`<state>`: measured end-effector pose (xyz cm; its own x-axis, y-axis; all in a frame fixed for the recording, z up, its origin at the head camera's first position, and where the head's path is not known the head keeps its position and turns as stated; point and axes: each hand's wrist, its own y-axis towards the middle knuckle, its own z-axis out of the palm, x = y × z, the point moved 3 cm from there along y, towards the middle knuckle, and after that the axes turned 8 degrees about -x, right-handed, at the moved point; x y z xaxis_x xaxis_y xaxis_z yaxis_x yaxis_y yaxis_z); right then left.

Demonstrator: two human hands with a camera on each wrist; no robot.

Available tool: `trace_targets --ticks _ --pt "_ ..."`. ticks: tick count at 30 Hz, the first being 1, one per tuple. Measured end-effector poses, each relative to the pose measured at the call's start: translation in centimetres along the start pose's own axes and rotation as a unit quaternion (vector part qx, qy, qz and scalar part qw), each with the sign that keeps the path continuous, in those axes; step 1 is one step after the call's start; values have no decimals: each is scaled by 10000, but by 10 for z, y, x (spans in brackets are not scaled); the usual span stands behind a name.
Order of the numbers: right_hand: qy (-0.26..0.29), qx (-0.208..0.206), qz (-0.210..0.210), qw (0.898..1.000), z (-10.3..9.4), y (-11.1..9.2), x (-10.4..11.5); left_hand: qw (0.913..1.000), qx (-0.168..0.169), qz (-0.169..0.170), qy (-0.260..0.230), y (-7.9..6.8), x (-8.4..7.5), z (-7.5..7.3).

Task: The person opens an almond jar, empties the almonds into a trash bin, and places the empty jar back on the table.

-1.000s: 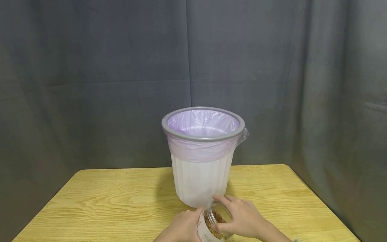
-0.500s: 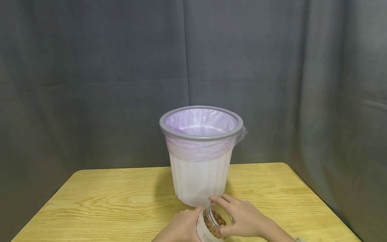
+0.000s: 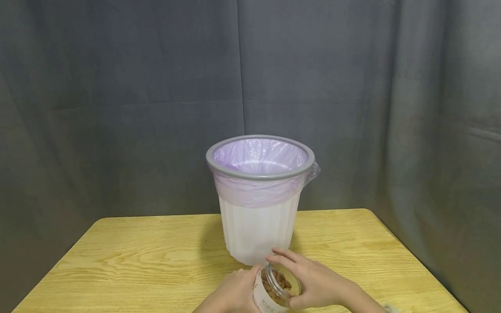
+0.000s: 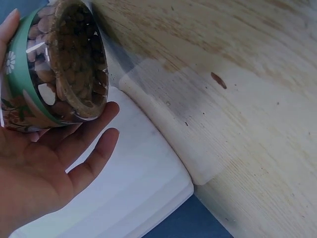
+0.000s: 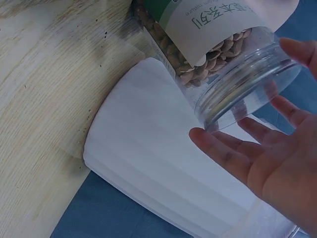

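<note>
Low in the head view, a clear plastic jar with a paper label and brown nuts inside lies tilted on its side between my hands. My left hand grips the jar's body. The left wrist view shows the jar's base and green label band, with two fingers extended below it. My right hand has its thumb and fingers spread round the edge of the clear lid. Through the plastic in the right wrist view, the nuts lie against the label side, away from the lid.
Just behind the hands stands a white trash bin with a grey rim and a lilac plastic liner. It sits on a wood-grain table. Dark grey curtains hang behind and at both sides.
The fingers of my right hand have shifted slightly up and left round the lid. The jar and left hand have moved slightly left; the left hand keeps its grip.
</note>
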<state>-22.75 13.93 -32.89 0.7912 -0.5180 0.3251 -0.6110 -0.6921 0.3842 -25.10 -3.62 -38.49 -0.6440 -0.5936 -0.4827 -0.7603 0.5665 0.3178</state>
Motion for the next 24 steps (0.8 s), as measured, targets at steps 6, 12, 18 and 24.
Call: trace_targets --ticks 6,12,18,24 --pt "409 -6 213 9989 -1 2 0 10000 -25 -51 -61 0 1 -1" --pt "207 -1114 -393 9928 -4 10 3 9999 -33 -147 20 -1 1 0" --pt "118 -1580 -641 9853 -2 11 0 9998 3 -217 33 -1 1 0" --pt "-419 -1384 372 9888 3 10 -1 9999 -31 -153 -47 -1 -1 -1"
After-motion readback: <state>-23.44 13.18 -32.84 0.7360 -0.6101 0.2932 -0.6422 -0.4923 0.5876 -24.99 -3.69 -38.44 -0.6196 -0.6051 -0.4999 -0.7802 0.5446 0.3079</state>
